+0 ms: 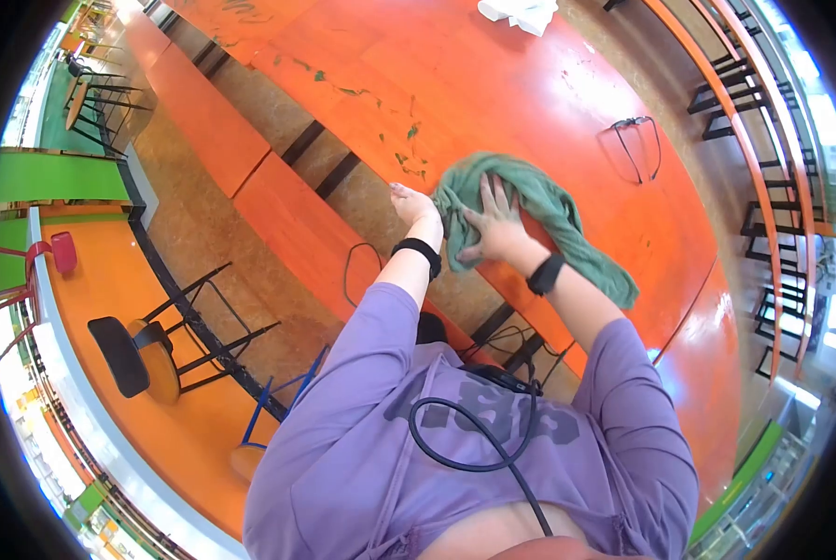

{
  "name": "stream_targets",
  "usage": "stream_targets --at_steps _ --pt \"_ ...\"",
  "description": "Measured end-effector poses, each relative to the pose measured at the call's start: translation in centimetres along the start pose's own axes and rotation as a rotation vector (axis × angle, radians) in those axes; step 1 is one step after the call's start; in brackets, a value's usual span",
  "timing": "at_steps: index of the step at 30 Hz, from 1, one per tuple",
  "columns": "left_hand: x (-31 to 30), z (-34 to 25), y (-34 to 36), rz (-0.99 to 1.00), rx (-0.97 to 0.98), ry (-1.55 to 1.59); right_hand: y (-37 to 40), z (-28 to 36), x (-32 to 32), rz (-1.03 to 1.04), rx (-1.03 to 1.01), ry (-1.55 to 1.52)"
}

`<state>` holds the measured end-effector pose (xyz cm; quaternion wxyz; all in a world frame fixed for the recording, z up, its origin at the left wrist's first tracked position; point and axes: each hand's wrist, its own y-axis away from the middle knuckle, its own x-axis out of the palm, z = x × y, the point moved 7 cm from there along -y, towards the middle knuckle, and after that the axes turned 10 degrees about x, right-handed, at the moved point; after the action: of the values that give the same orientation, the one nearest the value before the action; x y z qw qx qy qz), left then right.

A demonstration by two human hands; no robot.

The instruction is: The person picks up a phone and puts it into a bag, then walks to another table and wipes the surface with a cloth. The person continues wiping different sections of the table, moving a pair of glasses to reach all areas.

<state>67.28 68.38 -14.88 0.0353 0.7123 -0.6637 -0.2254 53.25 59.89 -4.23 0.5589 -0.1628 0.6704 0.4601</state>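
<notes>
My right hand (497, 224) lies with spread fingers on a bunched green cloth (553, 201), pressing it against the orange table (493, 103) near its edge. One end of the cloth trails toward my right forearm. Just left of the cloth, my left hand (418, 207) is at the table's edge, palm turned up and fingers loosely cupped; nothing shows in it. Small green scraps (412, 131) are scattered on the tabletop beyond my left hand, some close to the edge.
Black-framed glasses (634, 123) rest on the table at the right. Crumpled white paper (521, 13) lies at the far end. A long orange bench (292, 210) runs along the left, with a black-backed chair (119, 357) farther out. A dark cable (465, 401) hangs across my front.
</notes>
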Motion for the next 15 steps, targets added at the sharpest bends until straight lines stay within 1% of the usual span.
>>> stream_targets --at_steps 2,4,5,8,9,10,12,15 --pt "-0.6 -1.8 1.0 0.022 0.000 -0.044 -1.9 -0.5 -0.9 0.039 -0.007 0.099" --pt "-1.1 -3.3 2.0 0.029 -0.012 -0.078 -3.2 -1.3 -2.4 0.001 -0.012 0.058" --pt "-1.3 -3.6 2.2 0.024 -0.023 -0.093 -3.1 -1.6 -3.2 -0.054 -0.015 0.014" --pt "-1.2 -3.3 1.9 0.015 -0.034 -0.143 -1.7 -3.9 -2.3 -0.192 -0.089 -0.135" --pt "-1.1 -3.0 1.7 0.024 -0.041 -0.168 -0.2 -4.9 -1.9 -0.249 -0.088 -0.191" --pt "-1.1 -2.9 1.6 0.033 -0.050 -0.195 1.4 -5.8 -1.4 -0.287 -0.110 -0.174" --pt "-1.1 -3.2 1.7 0.020 -0.043 -0.222 5.3 -7.4 0.7 -0.289 -0.146 -0.108" --pt "-1.1 -3.1 1.7 0.015 -0.038 -0.248 12.2 -9.4 4.1 -0.207 -0.248 0.010"
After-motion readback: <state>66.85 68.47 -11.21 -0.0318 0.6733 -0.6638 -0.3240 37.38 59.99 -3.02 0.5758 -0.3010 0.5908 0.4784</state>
